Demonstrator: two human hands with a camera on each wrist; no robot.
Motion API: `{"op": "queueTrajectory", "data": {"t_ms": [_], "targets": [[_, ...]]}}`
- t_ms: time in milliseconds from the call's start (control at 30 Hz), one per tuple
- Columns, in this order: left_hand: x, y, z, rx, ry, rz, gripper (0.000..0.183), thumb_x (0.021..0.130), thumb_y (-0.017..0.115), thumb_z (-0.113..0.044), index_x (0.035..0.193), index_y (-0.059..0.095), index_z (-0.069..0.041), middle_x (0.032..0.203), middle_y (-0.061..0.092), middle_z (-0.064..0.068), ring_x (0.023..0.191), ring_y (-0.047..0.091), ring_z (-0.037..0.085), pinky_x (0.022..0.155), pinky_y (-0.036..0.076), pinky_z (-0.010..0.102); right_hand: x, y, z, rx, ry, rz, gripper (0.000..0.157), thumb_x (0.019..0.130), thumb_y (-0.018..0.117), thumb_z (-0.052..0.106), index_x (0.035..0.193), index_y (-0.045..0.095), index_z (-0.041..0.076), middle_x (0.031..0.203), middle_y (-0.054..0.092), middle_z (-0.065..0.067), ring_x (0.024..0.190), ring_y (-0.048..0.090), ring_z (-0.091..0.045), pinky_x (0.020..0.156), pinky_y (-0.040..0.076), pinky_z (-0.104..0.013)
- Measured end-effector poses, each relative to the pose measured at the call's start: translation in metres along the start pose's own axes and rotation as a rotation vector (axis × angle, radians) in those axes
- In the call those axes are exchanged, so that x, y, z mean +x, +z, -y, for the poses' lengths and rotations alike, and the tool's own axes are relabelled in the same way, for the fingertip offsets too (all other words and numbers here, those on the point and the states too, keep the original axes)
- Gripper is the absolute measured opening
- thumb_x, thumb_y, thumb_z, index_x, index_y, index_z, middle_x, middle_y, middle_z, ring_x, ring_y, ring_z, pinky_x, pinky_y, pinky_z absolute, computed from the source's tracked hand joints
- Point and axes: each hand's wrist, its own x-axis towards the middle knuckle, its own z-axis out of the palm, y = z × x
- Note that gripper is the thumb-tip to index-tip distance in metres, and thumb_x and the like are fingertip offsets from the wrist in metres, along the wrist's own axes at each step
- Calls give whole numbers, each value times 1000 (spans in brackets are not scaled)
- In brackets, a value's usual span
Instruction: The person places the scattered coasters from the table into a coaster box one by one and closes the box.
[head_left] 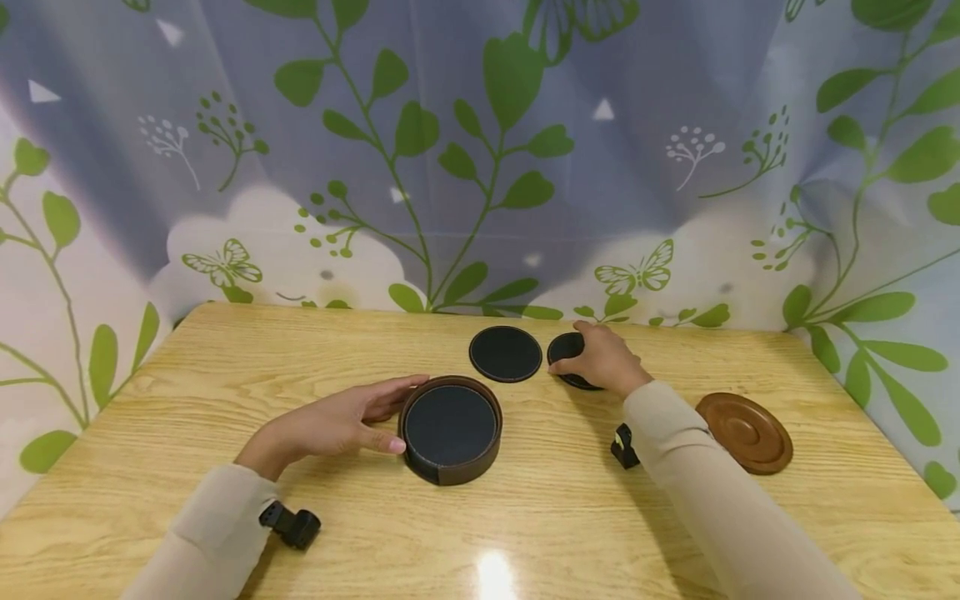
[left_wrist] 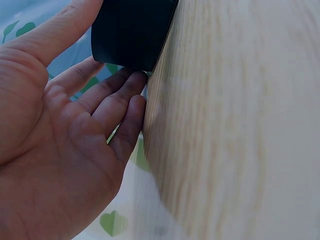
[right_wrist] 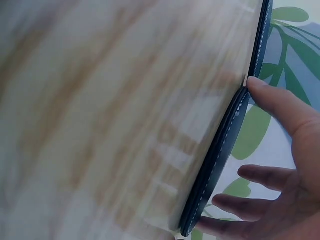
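A round brown holder [head_left: 469, 475] stands on the table with a black coaster [head_left: 450, 425] inside it. My left hand [head_left: 337, 421] lies along its left side, thumb and fingers spread and loosely extended, the thumb touching the wall. In the left wrist view the palm [left_wrist: 75, 145] faces the holder's dark wall [left_wrist: 131, 35]. Farther back, my right hand [head_left: 603, 358] holds another round black coaster [head_left: 567, 348] by its edges, partly covering it. In the right wrist view this stitched coaster [right_wrist: 215, 165] looks layered, with the thumb [right_wrist: 270, 97] at one end.
One more black coaster [head_left: 506, 354] lies flat just left of the right hand. A round brown wooden dish [head_left: 746, 433] with ringed grooves sits at the right, beside the right forearm. Behind the wooden table [head_left: 247, 358] hangs a leaf-patterned curtain [head_left: 450, 208].
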Motion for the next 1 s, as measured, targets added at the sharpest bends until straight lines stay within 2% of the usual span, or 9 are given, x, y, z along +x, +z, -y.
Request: {"op": "queueTrajectory", "data": {"t_ms": [133,333,433,600,733,1000], "targets": [[0,0,-1,-7,1,1,93,96,77,-26,170,19,-16,175,19,14,161,21,40,127,23,61,0,0,0,-14,10,14,96,94,78,42,165,27,2,168,25,-31,151,30,-56,114,26,-83],[0,0,-1,-12,-2,1,93,97,77,-25,170,19,-16,175,19,14,161,21,40,127,23,61,1,2,0,-23,-6,21,95,96,76,40,165,26,0,167,27,-32,151,32,-54,117,32,-75],[0,0,0,-9,-3,-1,94,96,77,-26,170,19,-16,175,19,14,160,22,40,127,23,61,1,3,-1,-31,-3,24,94,97,75,40,166,25,1,167,28,-31,151,32,-54,117,30,-77],[0,0,0,-13,-5,-1,94,96,77,-26,170,19,-16,175,19,14,160,22,40,127,24,61,1,4,-1,-57,-1,14,91,96,75,42,164,30,1,165,32,-31,148,36,-57,113,30,-81],[0,0,0,-13,-1,-1,93,96,77,-25,170,20,-17,175,19,14,160,22,40,127,23,61,0,3,0,-73,-3,5,89,95,76,44,162,35,1,163,37,-32,145,38,-59,110,36,-79],[0,0,-1,-17,3,1,94,96,77,-25,170,19,-16,175,19,13,161,21,40,127,23,62,-3,2,1,-79,9,-5,88,94,76,45,162,37,3,162,38,-31,144,38,-59,109,38,-78]]}}
